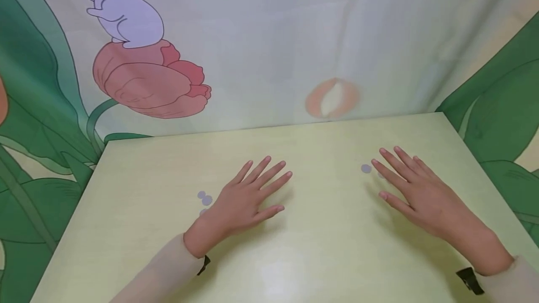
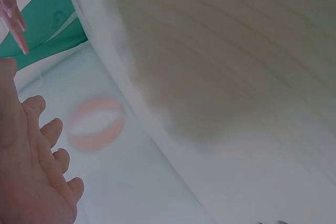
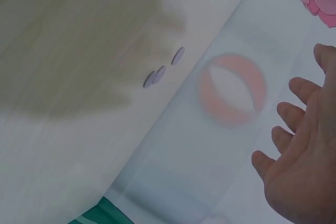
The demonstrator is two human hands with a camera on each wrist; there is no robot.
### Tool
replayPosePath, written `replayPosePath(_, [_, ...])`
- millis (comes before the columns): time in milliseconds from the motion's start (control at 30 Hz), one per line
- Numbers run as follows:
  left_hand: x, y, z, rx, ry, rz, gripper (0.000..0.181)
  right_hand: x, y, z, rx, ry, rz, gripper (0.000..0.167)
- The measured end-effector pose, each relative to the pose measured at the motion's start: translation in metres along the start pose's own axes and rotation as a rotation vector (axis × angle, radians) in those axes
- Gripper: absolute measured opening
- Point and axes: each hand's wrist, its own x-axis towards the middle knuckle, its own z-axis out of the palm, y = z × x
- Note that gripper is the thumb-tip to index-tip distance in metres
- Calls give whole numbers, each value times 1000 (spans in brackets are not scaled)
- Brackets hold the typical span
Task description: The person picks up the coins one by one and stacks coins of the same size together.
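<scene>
Holds left hand [image 1: 242, 200] and right hand [image 1: 429, 200] above the surface [image 1: 320, 228] with fingers [image 1: 275, 184] spread wide, near discs [image 1: 207, 200] lying flat on it (three beside the left hand, three more near the right, two touching).

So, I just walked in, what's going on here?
A person holds both hands out over a pale table, palms down, fingers spread. Neither the left hand nor the right hand grips anything; the shadows suggest both are raised off the surface. A few small greyish discs lie on the table beside the left hand, and more discs lie by the right fingertips, partly hidden.
</scene>
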Motion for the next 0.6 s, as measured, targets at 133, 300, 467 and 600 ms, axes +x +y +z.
replayPosePath(133, [11, 5, 0, -2, -14, 6, 69, 0, 3, -1, 12, -7, 17, 68])
replayPosePath(300, [22, 10, -1, -7, -38, -1, 68, 1, 7, -1, 22, -7, 20, 68])
replayPosePath(467, [30, 14, -2, -15, -49, -9, 69, 3, 11, -1, 20, -7, 9, 67])
replayPosePath(600, [37, 18, -1, -26, -63, -6, 68, 4, 13, -3, 12, 5, -3, 67])
